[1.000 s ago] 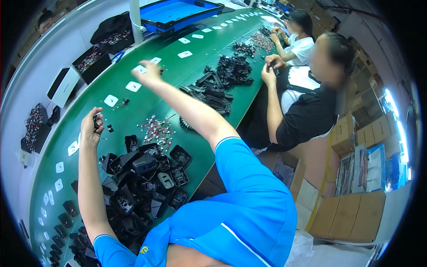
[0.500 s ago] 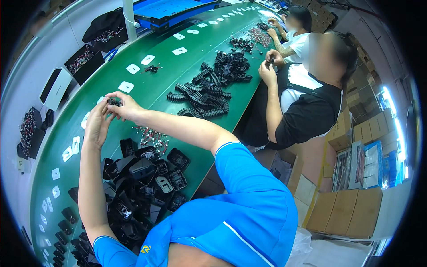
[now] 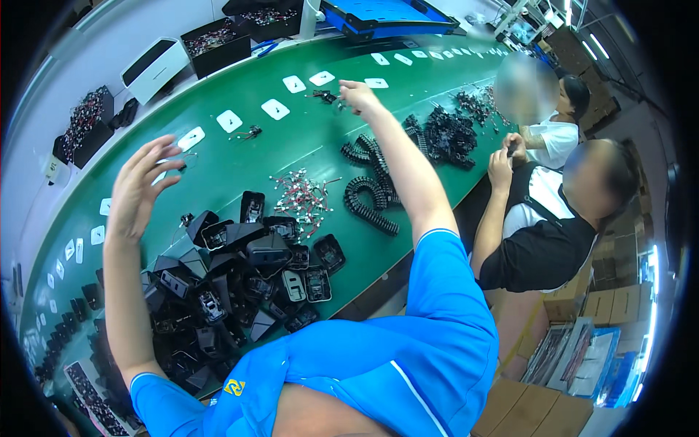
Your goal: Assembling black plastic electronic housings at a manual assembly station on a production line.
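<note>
My left hand (image 3: 145, 178) is raised over the left part of the green bench, fingers spread and nothing in them. Just beyond its fingers lies a small dark part with wires (image 3: 182, 162), partly hidden. My right hand (image 3: 358, 97) reaches far out at a cluster of small black wired parts (image 3: 325, 95). Its fingers are bent and partly hidden, so a grip on the cluster cannot be made out. Another small black wired part (image 3: 252, 132) lies beside a white square card (image 3: 228, 120).
Black plastic housings (image 3: 247, 251) are heaped before me, with red-and-white wired connectors (image 3: 302, 197) beyond. Black ribbed strips (image 3: 371, 175) lie to the right. White cards (image 3: 275, 109) line the bench. Bins of wired parts (image 3: 211, 44) stand behind. A co-worker (image 3: 542, 218) sits at right.
My hands have parted: the right has swung out to the right, the left has opened. The small black part they held is no longer between them. The view has turned left.
</note>
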`<state>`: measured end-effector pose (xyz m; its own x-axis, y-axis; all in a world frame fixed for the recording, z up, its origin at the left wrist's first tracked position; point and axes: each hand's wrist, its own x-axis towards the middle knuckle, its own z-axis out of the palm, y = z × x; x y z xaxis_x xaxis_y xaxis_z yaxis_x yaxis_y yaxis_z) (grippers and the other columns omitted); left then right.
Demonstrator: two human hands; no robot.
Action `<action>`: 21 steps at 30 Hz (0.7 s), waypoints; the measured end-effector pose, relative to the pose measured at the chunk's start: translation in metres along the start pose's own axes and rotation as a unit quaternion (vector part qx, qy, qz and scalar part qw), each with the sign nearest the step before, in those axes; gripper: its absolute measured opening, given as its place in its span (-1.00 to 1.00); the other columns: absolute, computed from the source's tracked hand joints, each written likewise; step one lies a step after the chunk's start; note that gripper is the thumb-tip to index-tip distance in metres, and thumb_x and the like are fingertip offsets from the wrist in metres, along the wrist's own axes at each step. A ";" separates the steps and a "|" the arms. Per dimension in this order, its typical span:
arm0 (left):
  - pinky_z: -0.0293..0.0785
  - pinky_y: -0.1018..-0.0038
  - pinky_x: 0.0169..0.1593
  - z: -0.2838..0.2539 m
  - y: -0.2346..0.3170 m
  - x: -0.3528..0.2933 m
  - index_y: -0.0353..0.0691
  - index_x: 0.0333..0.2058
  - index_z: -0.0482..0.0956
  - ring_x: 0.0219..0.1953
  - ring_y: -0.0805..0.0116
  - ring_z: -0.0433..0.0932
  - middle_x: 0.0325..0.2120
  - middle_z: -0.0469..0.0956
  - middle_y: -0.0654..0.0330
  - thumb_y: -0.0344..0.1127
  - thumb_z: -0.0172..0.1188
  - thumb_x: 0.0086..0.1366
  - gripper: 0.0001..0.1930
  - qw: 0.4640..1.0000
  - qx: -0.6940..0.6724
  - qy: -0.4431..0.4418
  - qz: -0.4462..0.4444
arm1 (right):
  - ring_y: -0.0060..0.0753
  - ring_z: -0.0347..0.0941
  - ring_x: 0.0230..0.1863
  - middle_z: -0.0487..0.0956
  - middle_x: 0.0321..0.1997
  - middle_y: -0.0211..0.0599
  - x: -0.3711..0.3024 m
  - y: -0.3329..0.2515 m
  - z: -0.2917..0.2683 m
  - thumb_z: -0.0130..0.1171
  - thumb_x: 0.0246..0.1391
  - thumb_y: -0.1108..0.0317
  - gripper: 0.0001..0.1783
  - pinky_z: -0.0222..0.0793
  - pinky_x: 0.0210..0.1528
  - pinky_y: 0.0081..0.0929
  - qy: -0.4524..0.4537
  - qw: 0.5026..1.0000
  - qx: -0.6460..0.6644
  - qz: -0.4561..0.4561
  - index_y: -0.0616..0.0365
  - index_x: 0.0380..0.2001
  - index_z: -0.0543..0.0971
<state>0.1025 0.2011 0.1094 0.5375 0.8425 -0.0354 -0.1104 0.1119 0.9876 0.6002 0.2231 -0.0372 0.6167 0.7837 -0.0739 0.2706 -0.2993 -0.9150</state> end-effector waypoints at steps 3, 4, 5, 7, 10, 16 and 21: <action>0.52 0.48 -0.04 -0.039 0.008 -0.041 -0.37 0.16 0.48 -0.08 0.37 0.57 -0.04 0.59 0.02 -0.18 0.09 0.47 -0.56 0.998 -0.006 0.053 0.023 | -0.24 0.58 -0.17 0.66 -0.18 -0.15 0.028 0.025 -0.021 0.15 0.12 0.33 -0.54 0.52 -0.21 -0.41 0.056 0.994 -0.093 -0.005 0.02 0.13 0.61; 0.52 0.45 0.01 -0.056 0.006 -0.059 -0.38 0.20 0.44 -0.07 0.37 0.56 -0.03 0.56 0.03 -0.17 0.06 0.49 -0.54 0.995 0.000 0.091 0.031 | -0.21 0.58 -0.15 0.66 -0.17 -0.14 0.033 0.022 -0.031 0.16 0.11 0.32 -0.53 0.51 -0.17 -0.38 0.079 0.990 -0.112 -0.020 0.01 0.12 0.61; 0.51 0.46 0.04 -0.078 0.006 -0.075 -0.36 0.25 0.38 -0.03 0.37 0.54 0.03 0.53 0.03 -0.17 0.06 0.49 -0.51 0.994 -0.007 0.096 0.046 | -0.18 0.58 -0.13 0.65 -0.15 -0.13 0.036 0.022 -0.049 0.17 0.09 0.32 -0.53 0.50 -0.13 -0.36 0.107 0.985 -0.129 -0.031 0.01 0.12 0.60; 0.37 0.42 0.22 -0.136 0.013 -0.138 -0.33 0.36 0.22 0.12 0.35 0.44 0.16 0.42 0.02 -0.10 0.00 0.52 -0.42 0.987 -0.005 0.151 0.063 | -0.12 0.57 -0.10 0.65 -0.11 -0.10 0.052 0.003 -0.047 0.20 0.06 0.31 -0.52 0.48 -0.04 -0.31 0.137 0.975 -0.160 -0.065 0.00 0.11 0.60; 0.12 0.35 0.39 -0.131 0.028 -0.186 -0.31 0.41 0.12 0.28 0.25 0.27 0.29 0.26 0.01 -0.11 -0.12 0.54 -0.40 0.942 -0.037 0.317 0.102 | -0.03 0.57 -0.05 0.63 -0.06 -0.07 0.077 -0.009 -0.087 0.23 0.02 0.29 -0.50 0.45 0.08 -0.23 0.216 0.946 -0.221 -0.101 -0.02 0.10 0.60; 0.19 0.09 0.26 -0.289 -0.031 -0.263 -0.43 0.43 -0.04 -0.08 0.02 0.43 -0.12 0.48 -0.22 0.01 -0.07 0.28 -0.14 0.866 -0.085 0.459 0.179 | 0.04 0.57 -0.01 0.63 0.00 -0.02 0.079 -0.027 -0.110 0.24 0.01 0.28 -0.52 0.41 0.21 -0.17 0.410 0.858 -0.283 -0.128 -0.02 0.06 0.61; 0.24 0.14 0.22 -0.282 -0.032 -0.251 -0.42 0.37 0.04 -0.08 0.04 0.45 -0.11 0.49 -0.19 -0.05 -0.05 0.31 -0.23 0.872 0.021 0.449 0.193 | -0.09 0.56 0.12 0.61 0.14 -0.18 0.055 -0.043 -0.077 0.23 0.08 0.17 -0.48 0.44 0.21 -0.13 0.115 0.955 -0.252 -0.106 0.00 0.14 0.57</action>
<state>-0.2646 0.1350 0.0433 -0.4059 0.8884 0.2146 -0.0975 -0.2756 0.9563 0.6798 0.2373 0.0288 0.6385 0.7330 0.2344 0.6935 -0.4159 -0.5883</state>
